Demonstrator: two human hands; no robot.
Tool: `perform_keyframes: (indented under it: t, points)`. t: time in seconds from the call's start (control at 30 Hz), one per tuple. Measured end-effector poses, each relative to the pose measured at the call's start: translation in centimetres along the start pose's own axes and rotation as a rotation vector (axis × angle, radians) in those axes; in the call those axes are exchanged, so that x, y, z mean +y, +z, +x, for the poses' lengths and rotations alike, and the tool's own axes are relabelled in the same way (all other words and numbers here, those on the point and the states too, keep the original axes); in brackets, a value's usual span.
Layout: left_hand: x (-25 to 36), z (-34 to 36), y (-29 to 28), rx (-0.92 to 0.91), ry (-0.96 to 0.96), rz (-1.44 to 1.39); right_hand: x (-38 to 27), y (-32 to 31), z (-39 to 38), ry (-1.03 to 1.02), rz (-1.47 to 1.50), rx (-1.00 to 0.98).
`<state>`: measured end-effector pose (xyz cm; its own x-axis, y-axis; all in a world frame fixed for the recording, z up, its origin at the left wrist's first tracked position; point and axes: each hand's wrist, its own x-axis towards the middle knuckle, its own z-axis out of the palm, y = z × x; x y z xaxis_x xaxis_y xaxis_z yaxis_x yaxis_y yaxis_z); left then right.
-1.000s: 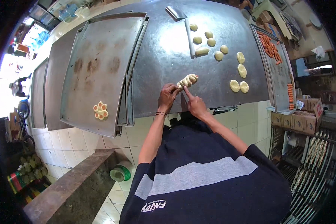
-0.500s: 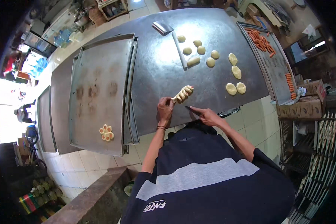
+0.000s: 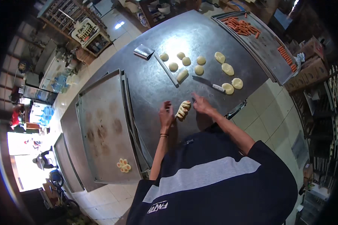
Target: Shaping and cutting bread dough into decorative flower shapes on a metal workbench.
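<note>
A sliced dough roll with sausage inside [image 3: 183,110] lies on the metal table [image 3: 150,88], between my two hands. To its left my left hand [image 3: 166,114] hovers close by, fingers apart and holding nothing. My right hand [image 3: 203,105] is just right of the roll's far end, empty, its index finger stretched out. Farther off lies a knife [image 3: 204,81] with a pale handle. Flattened dough ovals [image 3: 227,69] are on the right, round dough balls [image 3: 199,70] farther back. Beside the balls are an elongated dough piece [image 3: 182,76] and a rolling pin [image 3: 166,70].
At left, stacked baking trays [image 3: 105,129] overlap the table, with a flower-shaped sausage bun [image 3: 123,165] on the top one. Another tray [image 3: 266,45] holding sausages [image 3: 242,27] stands at the far right. A shiny metal piece [image 3: 144,51] lies at the back left.
My right hand has let go of the knife, which now lies farther back on the table. My left hand has released the roll's end. The view has turned.
</note>
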<state>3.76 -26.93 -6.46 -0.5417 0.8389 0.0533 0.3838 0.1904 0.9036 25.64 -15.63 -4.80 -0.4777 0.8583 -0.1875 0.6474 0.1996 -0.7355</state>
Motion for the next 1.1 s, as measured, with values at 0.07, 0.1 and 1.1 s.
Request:
perform_keyframes:
  t: [0.07, 0.1, 1.1]
  points:
    - [1.7, 1.4, 2.8, -0.269, 0.184, 0.021, 2.1, 2.9, 1.3, -0.099, 0.066, 0.049]
    - [1.4, 2.2, 3.9, -0.370, 0.162, -0.066, 2.2, 3.8, 1.7, -0.173, 0.062, 0.110]
    - [0.0, -1.5, 3.5, -0.060, 0.229, 0.132, 1.0, 3.9, 0.5, -0.299, 0.179, 0.146]
